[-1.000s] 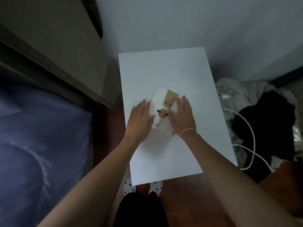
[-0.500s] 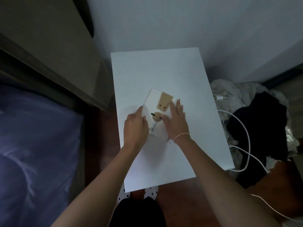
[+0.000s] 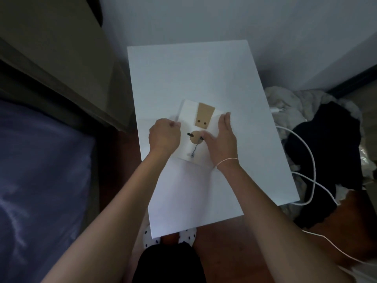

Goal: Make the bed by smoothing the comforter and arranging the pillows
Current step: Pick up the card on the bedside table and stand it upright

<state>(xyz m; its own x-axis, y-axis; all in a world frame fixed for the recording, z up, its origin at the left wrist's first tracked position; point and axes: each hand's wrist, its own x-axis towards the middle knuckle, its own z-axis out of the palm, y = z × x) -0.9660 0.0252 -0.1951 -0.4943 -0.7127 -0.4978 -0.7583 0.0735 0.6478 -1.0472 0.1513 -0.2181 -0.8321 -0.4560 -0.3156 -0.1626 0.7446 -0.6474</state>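
Purple comforter (image 3: 40,180) lay rumpled on the bed at the left, seemingly unsmoothed, no pillows visible, while both hands were at the white bench (image 3: 193,78), left hand (image 3: 164,136) gripping and right hand (image 3: 221,139) holding a white envelope (image 3: 193,119)

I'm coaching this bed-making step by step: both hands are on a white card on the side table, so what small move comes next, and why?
Probably lift the white square card off the white table: the left hand grips its edge and the right hand holds the other side. The blue comforter lies untouched.
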